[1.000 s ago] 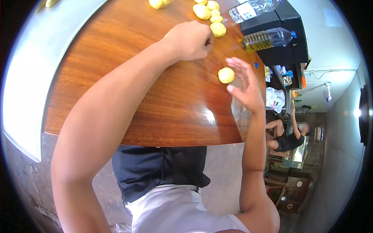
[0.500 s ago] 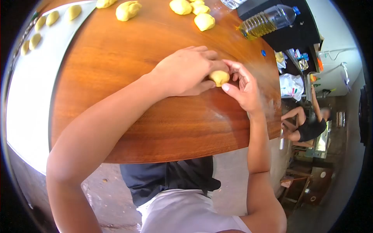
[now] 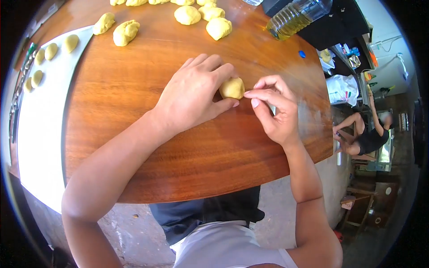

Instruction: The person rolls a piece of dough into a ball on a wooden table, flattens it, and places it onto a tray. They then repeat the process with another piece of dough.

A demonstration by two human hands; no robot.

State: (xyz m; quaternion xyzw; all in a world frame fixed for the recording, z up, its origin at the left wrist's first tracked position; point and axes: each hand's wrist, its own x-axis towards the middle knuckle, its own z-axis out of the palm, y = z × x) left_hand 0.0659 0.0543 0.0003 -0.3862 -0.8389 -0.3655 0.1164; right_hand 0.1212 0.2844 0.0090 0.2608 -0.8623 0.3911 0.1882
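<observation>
A smooth yellow dough ball (image 3: 233,88) rests on the wooden table (image 3: 134,89) between my hands. My left hand (image 3: 196,91) curves round its left side, fingers behind it and thumb in front. On the right, my right hand (image 3: 277,107) has its fingers apart, with the index fingertip at the ball's right edge. Rougher dough lumps (image 3: 125,33) lie toward the far side, several of them grouped near the top middle (image 3: 187,15). Small smooth dough pieces (image 3: 70,43) sit on a white sheet (image 3: 44,134) at the left.
A plastic bottle of yellow liquid (image 3: 295,18) lies at the far right, near a black box (image 3: 337,27). A blue cap (image 3: 302,54) is on the table. Beyond the right edge are a white plastic bag (image 3: 343,89) and a seated person (image 3: 371,134).
The view has shifted, showing more dough at the top. My right hand has drawn back from the ball, its fingers spreading, and the ball looks rounder and more exposed.
</observation>
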